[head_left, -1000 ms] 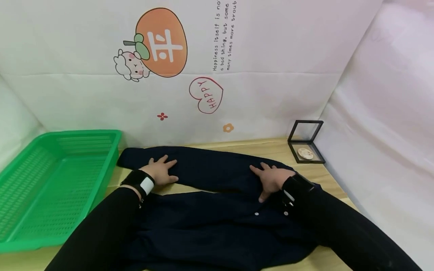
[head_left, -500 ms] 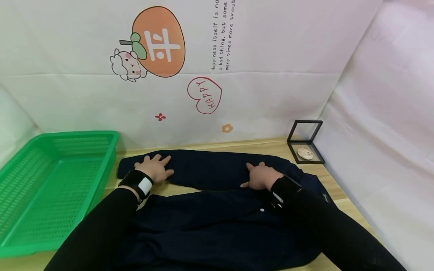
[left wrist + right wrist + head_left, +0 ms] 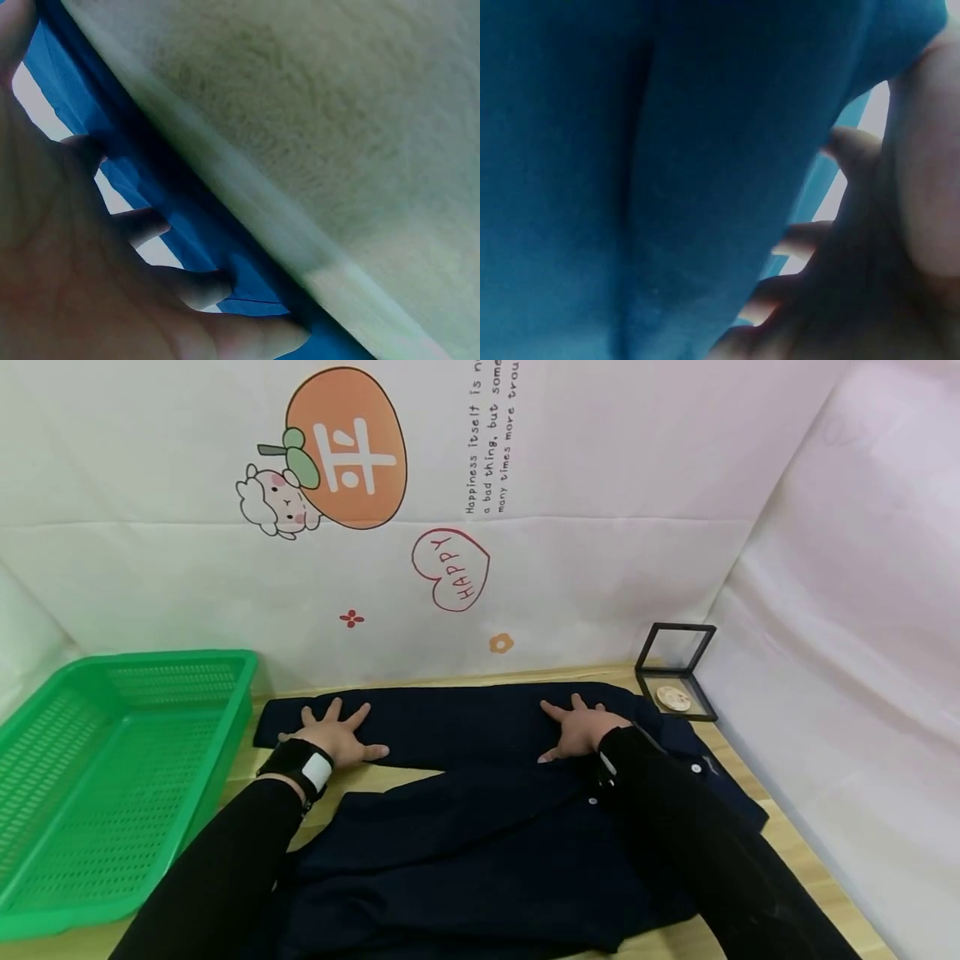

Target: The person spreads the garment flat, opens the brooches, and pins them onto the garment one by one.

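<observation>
A dark navy buttoned shirt (image 3: 465, 860) lies spread on the table, its long sleeve (image 3: 457, 718) stretched sideways along the back. My left hand (image 3: 333, 739) rests with fingers spread on the sleeve near its left end. Farther right, my right hand (image 3: 581, 731) touches the same sleeve, fingers also spread. In the left wrist view, the fingertips of the left hand (image 3: 82, 262) lie against the blue-looking cloth (image 3: 202, 232). The right wrist view has cloth (image 3: 705, 150) over most of it, with the right hand (image 3: 855, 270) along its edge. My right forearm hides part of the shirt.
A green plastic basket (image 3: 243, 693) stands at the left, beside the sleeve end. At the back right corner is an open black-framed case (image 3: 705, 697) with a round pale disc (image 3: 673, 698) in it. White printed cloth (image 3: 600, 568) walls the back.
The sleeve has flattened and straightened, and its right part has shifted toward the back. My right hand's fingers drew in, then spread again. More of the shirt shows at the right.
</observation>
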A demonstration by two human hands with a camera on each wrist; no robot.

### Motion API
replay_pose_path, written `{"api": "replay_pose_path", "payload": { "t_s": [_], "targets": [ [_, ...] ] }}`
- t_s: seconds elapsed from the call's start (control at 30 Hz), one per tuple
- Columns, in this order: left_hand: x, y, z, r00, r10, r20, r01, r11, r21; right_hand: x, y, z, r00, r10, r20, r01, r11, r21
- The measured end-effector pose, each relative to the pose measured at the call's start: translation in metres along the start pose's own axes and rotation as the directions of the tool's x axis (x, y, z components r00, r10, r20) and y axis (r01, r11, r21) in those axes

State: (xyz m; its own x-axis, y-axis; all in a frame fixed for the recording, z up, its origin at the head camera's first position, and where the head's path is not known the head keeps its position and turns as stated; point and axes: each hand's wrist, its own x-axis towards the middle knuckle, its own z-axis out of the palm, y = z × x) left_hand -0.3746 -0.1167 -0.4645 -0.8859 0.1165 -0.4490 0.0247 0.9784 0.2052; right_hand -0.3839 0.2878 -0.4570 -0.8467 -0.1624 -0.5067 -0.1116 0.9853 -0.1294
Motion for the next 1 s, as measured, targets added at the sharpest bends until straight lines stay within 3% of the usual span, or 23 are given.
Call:
{"api": "replay_pose_path", "payload": {
  "t_s": [0.23,0.5,0.9,1.0],
  "targets": [
    [0.004,0.000,-0.002,1.000,-0.007,-0.008,0.007,0.999,-0.032,0.007,0.000,-0.007,1.000,0.020,-0.007,-0.020,1.000,-0.004],
    [-0.002,0.004,-0.008,1.000,-0.020,0.006,0.020,0.998,-0.057,0.010,-0.002,-0.007,1.000,0.029,0.001,-0.029,1.000,0.007],
    [0.011,-0.004,-0.007,0.999,-0.040,0.008,0.041,0.997,-0.067,0.017,-0.001,-0.006,0.999,0.035,-0.011,-0.034,0.999,0.006],
    [0.008,-0.004,-0.009,0.999,-0.036,0.008,0.037,0.998,-0.054,0.017,-0.002,-0.009,1.000,0.014,-0.017,-0.014,1.000,0.022]
  ]
}}
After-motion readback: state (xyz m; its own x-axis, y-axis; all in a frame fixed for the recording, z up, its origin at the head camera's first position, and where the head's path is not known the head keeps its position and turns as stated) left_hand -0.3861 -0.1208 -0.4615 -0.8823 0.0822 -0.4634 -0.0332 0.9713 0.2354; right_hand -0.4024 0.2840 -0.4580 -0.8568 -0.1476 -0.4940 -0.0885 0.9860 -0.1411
